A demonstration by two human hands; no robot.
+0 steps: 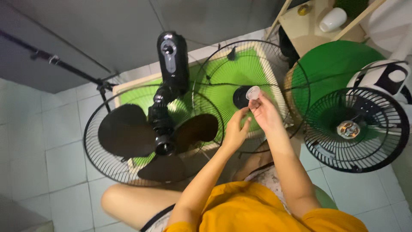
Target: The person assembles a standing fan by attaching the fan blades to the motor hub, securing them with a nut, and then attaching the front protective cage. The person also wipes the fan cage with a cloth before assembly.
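**Cap held over the loose grille**

The right hand [265,112] pinches a small clear cap [252,92] between thumb and fingertips, holding it in the air just above the dark hub [241,98] of a loose front grille [240,68]. The cap's open mouth faces up and towards the camera; its axis runs roughly along the line from the fingers to the hub, so the hub lies just beyond and slightly left of the fingertips.

The left hand [235,131] sits close below and to the left of the right one, its fingers loosely curled, the thumb and forefinger reaching up near the right wrist. It appears to hold nothing, though I cannot tell for sure. The right hand is the nearer one to the cap and the hub.

Left of both hands lies a black fan [161,129] on its back, blades bare inside the rear grille [92,146]. A second caged fan [356,129] stands well apart to the right. A green mat [257,64] lies beneath the loose grille.
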